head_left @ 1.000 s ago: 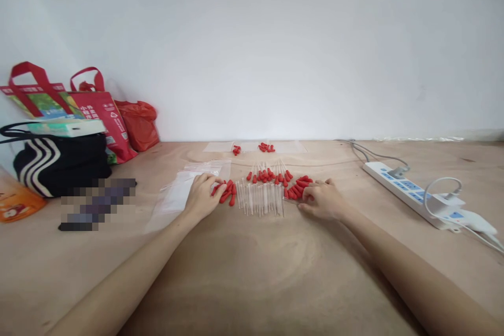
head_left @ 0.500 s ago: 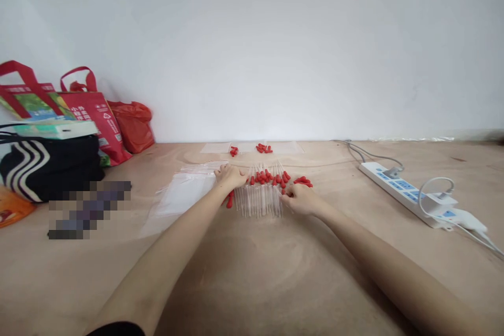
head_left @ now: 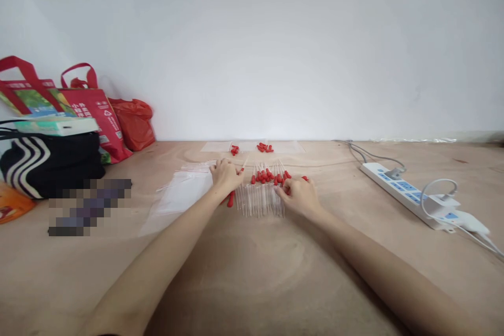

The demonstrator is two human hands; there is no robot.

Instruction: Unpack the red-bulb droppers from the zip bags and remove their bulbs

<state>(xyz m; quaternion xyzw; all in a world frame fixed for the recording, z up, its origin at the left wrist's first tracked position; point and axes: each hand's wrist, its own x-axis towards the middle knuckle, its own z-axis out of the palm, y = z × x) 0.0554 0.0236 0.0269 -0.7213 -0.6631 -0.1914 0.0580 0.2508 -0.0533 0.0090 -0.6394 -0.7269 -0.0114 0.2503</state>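
Clear glass tubes lie side by side in a row between my hands. Beyond their upper ends rests a cluster of droppers with red rubber bulbs, thin tubes pointing away from me. My left hand is closed at the left of the cluster, pinching a dropper by its red bulb. Below that hand, a few loose red bulbs lie on the surface. My right hand is closed by the row's right end, fingertips beside the red bulbs; what it pinches is too small to make out. Another red bulb shows behind it.
Clear plastic bags lie left of my left hand. Farther back are more bags with red-bulbed droppers. A white power strip with cables is at the right. Shopping bags and a black striped bag stand left.
My right hand has moved slightly up, now covering most of the loose red bulbs at the right. The left hand has shifted a little, and a dropper now shows upright at its fingertips.
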